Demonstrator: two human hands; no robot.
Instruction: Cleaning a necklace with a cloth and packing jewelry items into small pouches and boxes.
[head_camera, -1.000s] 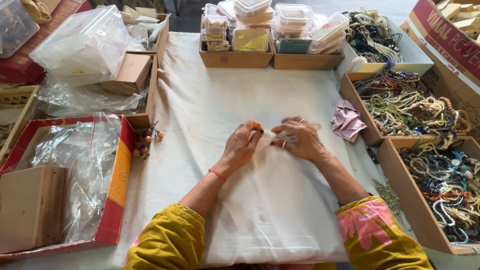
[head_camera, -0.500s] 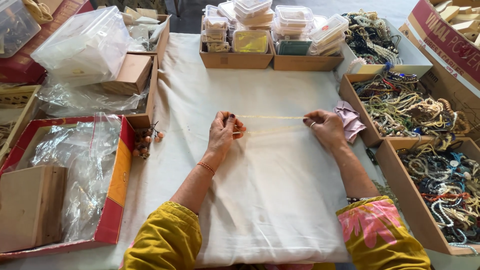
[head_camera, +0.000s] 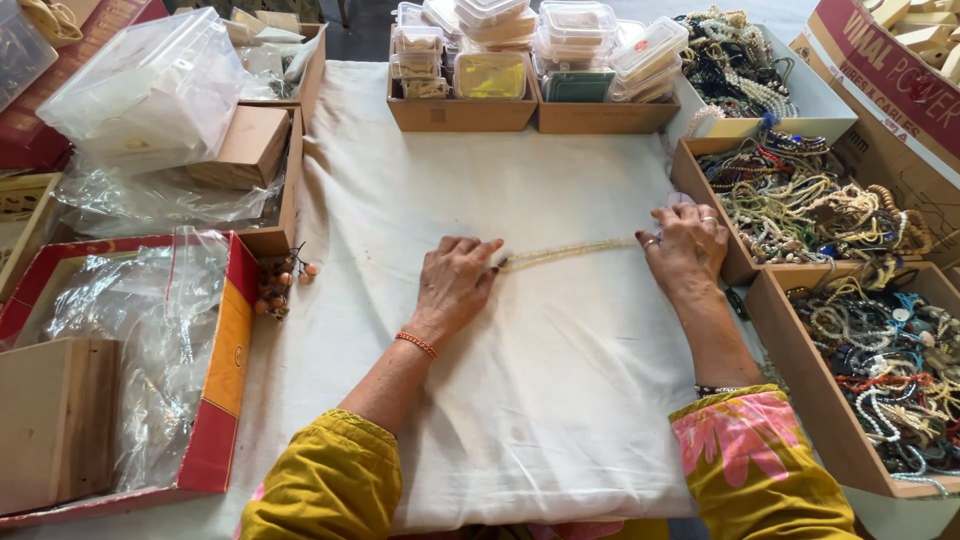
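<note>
Pale bead strand (head_camera: 570, 253) stretched between both hands, left hand (head_camera: 455, 285) and right hand (head_camera: 688, 245) pinching ends, fingertips hidden.

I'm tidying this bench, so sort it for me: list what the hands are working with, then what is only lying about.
In hand:
- pale bead strand, stretched between left hand and right hand
- white cloth under it

Lying about:
- clear lidded tubs in cardboard trays
- open boxes of tangled beaded necklaces
- red box holding plastic bags
- small orange bead cluster
</note>
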